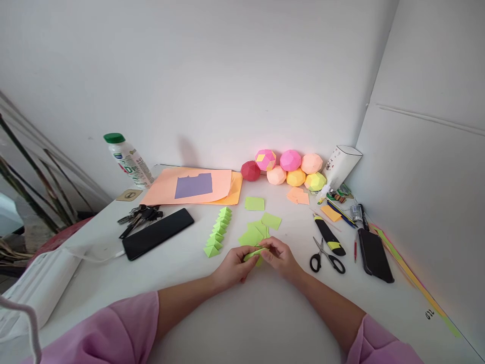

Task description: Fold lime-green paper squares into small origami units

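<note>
Both hands meet over the front middle of the white table, holding one small piece of green paper [254, 254] between them. My left hand [235, 264] is closed on its left side, thumb on top. On the right side, the thumb and fingers of my right hand [279, 258] pinch the same paper. Part of the paper is hidden by the fingers. Just beyond the hands lie several loose flat green paper pieces [253, 234], some overlapping. To the left, a row of folded green paper units [217, 231] runs away from me.
At right lie scissors [322, 257], a utility knife [329, 235] and a phone [375, 255]. Faceted paper balls [290, 161] are stacked against the wall. Orange paper sheets [159, 189], keys [142, 216], a black power bank [158, 234] and a bottle [129, 162] occupy the left.
</note>
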A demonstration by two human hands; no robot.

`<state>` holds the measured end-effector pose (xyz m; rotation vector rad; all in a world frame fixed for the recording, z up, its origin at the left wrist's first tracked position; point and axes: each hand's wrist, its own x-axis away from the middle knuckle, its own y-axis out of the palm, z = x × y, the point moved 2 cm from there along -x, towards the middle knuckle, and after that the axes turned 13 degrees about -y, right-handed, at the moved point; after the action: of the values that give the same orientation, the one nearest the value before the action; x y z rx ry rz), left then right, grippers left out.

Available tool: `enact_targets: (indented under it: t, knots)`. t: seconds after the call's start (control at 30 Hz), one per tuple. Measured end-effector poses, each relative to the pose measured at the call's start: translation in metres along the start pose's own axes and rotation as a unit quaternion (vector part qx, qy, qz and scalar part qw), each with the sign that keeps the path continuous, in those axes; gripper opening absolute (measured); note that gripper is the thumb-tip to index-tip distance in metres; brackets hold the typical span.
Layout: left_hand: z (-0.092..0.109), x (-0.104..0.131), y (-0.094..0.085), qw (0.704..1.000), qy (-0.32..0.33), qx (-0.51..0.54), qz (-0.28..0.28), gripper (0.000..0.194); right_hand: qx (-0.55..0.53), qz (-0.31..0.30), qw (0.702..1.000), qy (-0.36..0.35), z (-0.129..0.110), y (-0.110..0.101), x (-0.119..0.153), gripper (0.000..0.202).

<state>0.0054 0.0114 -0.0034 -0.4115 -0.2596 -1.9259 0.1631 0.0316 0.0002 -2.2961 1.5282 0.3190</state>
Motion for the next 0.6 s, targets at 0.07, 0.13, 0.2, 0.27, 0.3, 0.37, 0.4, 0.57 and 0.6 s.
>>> enact_targets:
  t: [0.07, 0.13, 0.2, 0.27, 0.3, 0.37, 0.4, 0.57, 0.6]
  knots:
    - [0.000, -0.001, 0.000, 1.000, -0.004, 0.004, -0.001, 0.037, 0.012, -0.005, 0.999, -0.029, 0.003, 0.001, 0.000, 0.019]
    - [0.000, -0.002, 0.000, 1.000, -0.008, 0.014, -0.001, 0.036, 0.022, 0.007, 0.999, -0.036, 0.006, 0.001, 0.000, 0.015]
    - [-0.001, -0.004, -0.001, 0.999, -0.007, 0.031, 0.004, 0.039, 0.026, 0.031, 0.998, -0.038, 0.008, 0.000, 0.000, 0.014]
    - [-0.002, -0.005, -0.002, 0.999, 0.000, 0.049, 0.014, 0.040, 0.035, 0.050, 0.997, -0.047, 0.008, 0.000, 0.000, 0.014]
    - [-0.002, -0.006, -0.002, 0.998, 0.004, 0.058, 0.017, 0.041, 0.039, 0.056, 0.996, -0.050, 0.008, 0.000, 0.000, 0.014]
    - [-0.003, -0.007, -0.003, 0.997, 0.012, 0.074, 0.016, 0.042, 0.051, 0.051, 0.996, -0.044, 0.008, 0.001, 0.002, 0.014]
    - [-0.003, -0.007, -0.002, 0.996, 0.015, 0.083, 0.014, 0.042, 0.056, 0.043, 0.997, -0.033, 0.009, 0.001, 0.002, 0.016]
    - [-0.002, -0.007, -0.002, 0.993, 0.024, 0.118, 0.016, 0.042, 0.050, 0.025, 0.998, 0.036, 0.017, 0.002, 0.006, 0.027]
    - [-0.002, -0.007, -0.002, 0.992, 0.025, 0.120, 0.018, 0.042, 0.044, 0.026, 0.998, 0.045, 0.018, 0.001, 0.007, 0.028]
